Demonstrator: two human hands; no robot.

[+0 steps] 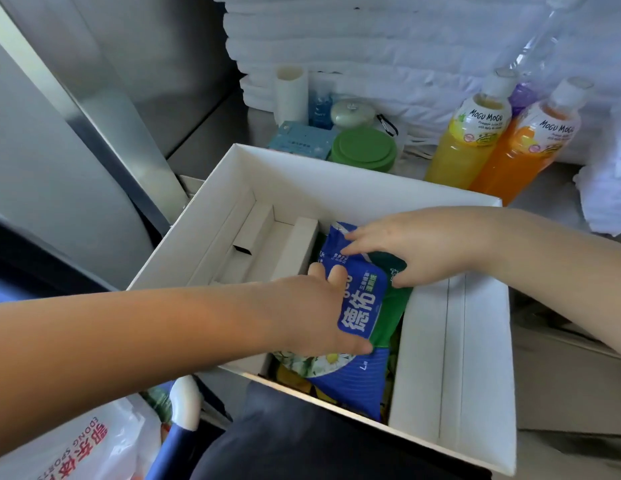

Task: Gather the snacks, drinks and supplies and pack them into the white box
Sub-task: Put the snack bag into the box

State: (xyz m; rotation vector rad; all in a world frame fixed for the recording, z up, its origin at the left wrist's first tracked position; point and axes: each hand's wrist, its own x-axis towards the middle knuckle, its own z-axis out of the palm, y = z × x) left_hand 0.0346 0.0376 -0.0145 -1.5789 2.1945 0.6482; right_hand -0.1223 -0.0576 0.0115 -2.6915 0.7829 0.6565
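The white box [354,178] lies open below me, with white cardboard dividers on its left and right sides. In its middle section a blue wipes pack [362,299] rests on other blue and green packets [354,379]. My left hand [316,313] grips the pack's left edge, fingers over the top and thumb under it. My right hand [416,247] presses on the pack's far end with spread fingers. Behind the box stand a yellow drink bottle [465,143] and an orange drink bottle [520,150].
Behind the box's far wall are a green round lid [362,150], a light blue carton [298,142], a pale round case [352,114], a white roll [291,95] and stacked white towels [388,39]. A white plastic bag [94,448] lies at lower left.
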